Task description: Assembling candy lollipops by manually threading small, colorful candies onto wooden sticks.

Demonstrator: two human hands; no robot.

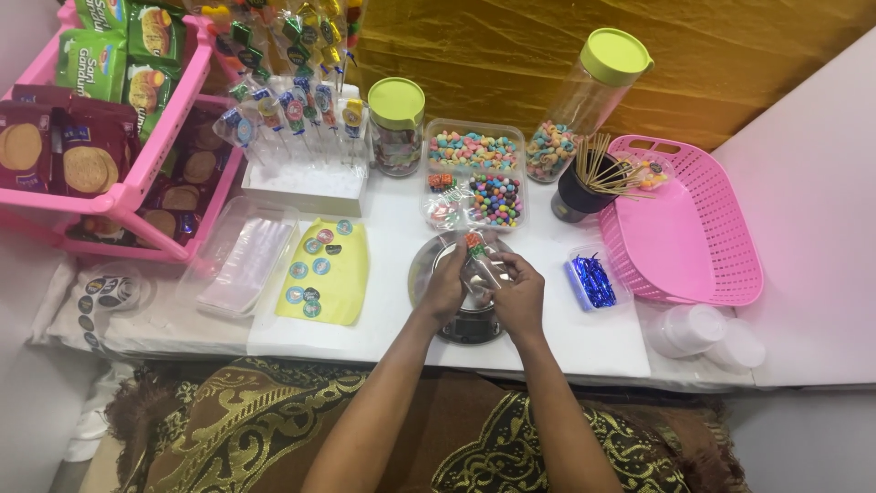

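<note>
Both hands, left [444,290] and right [520,297], pinched a small clear plastic sleeve of coloured candies [481,262] between closed fingers. It hung just above the round metal scale [422,274], near the clear divided candy tray [474,173].

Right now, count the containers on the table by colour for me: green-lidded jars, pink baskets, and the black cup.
Green-lidded jars: 2, a short jar standing upright and a tall jar tilted
Pink baskets: 2, a shelf basket with biscuit packs and a flat basket
Black cup with wooden sticks: 1
Total: 5
</note>
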